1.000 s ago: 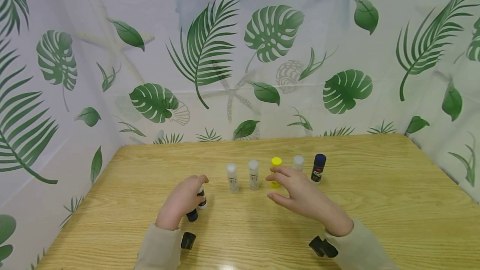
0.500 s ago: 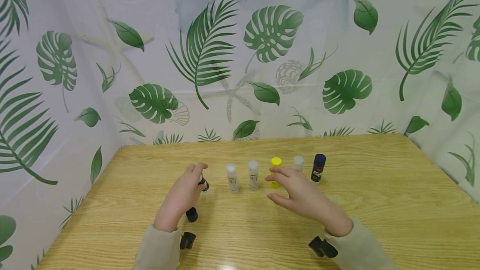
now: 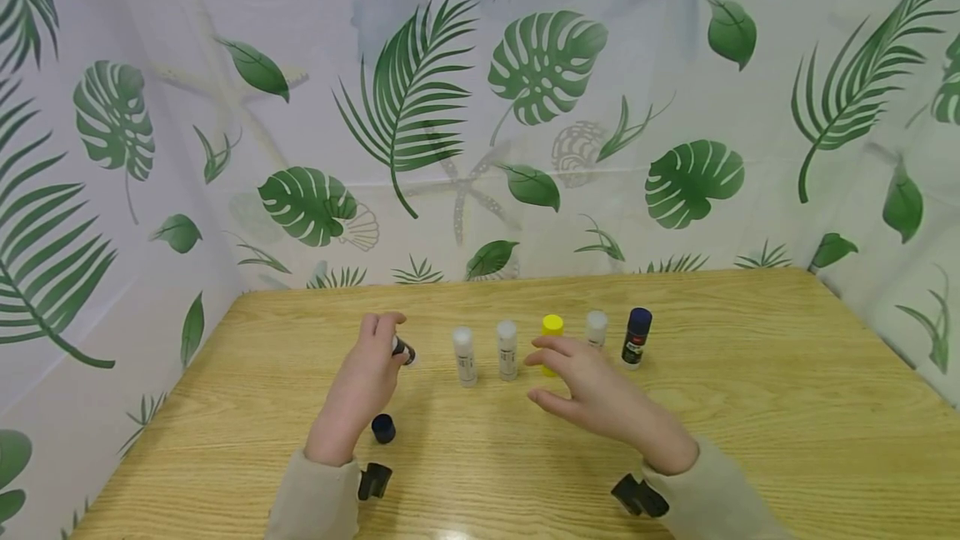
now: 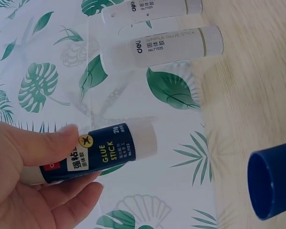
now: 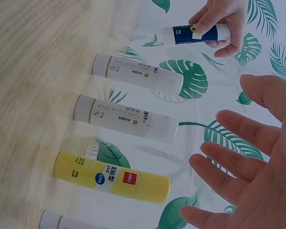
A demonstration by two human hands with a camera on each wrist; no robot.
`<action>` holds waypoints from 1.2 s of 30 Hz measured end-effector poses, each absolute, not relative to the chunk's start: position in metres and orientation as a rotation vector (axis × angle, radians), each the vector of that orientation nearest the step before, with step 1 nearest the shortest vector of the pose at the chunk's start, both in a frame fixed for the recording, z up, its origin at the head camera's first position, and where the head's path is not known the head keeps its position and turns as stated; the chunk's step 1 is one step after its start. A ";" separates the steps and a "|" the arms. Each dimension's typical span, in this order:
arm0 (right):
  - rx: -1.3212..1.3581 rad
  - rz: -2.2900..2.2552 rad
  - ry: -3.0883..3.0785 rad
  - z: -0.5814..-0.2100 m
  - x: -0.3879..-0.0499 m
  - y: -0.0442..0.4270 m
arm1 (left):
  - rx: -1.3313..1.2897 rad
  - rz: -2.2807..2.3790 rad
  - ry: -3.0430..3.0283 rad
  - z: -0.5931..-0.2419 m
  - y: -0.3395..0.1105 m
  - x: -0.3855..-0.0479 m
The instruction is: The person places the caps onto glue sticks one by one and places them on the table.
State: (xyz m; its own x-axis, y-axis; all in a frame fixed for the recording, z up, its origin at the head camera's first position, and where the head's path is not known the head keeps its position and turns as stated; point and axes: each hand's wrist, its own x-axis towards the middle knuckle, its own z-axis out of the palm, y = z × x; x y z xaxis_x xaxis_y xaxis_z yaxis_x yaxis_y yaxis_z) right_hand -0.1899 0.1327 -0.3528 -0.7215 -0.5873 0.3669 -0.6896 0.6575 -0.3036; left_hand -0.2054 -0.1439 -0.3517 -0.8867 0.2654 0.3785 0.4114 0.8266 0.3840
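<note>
My left hand (image 3: 360, 377) grips a glue stick (image 4: 105, 149) with a dark blue label between thumb and fingers, raised off the table. Its cap is off, and its white lower end points toward the tabletop. A dark blue cap (image 3: 383, 429) stands on the table below that hand. With fingers spread, my right hand (image 3: 600, 382) hovers in front of an upright yellow glue stick (image 5: 112, 176) and holds nothing. In the head view it partly hides the yellow stick and a white glue stick (image 3: 597, 323) behind.
Two more white glue sticks, one on the left (image 3: 465, 357) and one beside it (image 3: 507, 351), stand between the hands. A capped dark blue glue stick (image 3: 636, 338) ends the row at right. Leaf-printed cloth (image 3: 450, 107) hangs behind the wooden table (image 3: 750, 340).
My left hand has lifted the blue-labelled glue stick and carried it away from me, leaving the cap behind on the table. The right hand has shifted slightly left.
</note>
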 end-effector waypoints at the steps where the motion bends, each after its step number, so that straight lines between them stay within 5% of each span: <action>1: 1.037 0.629 -2.639 -0.353 -0.190 0.132 | -0.518 -0.663 -2.696 -0.351 -0.144 -0.205; 36: 1.107 1.045 -2.645 -0.334 -0.203 0.077 | -0.433 -0.680 -2.483 -0.339 -0.146 -0.199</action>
State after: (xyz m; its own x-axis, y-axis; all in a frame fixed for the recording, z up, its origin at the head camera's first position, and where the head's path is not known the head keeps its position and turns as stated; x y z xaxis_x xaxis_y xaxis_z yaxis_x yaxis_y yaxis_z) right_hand -0.2034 0.0771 -0.3336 -0.7332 -0.5969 0.3258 -0.6584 0.5033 -0.5596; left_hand -0.1987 -0.1457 -0.3387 -0.8108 0.1621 0.5624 0.4260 0.8224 0.3771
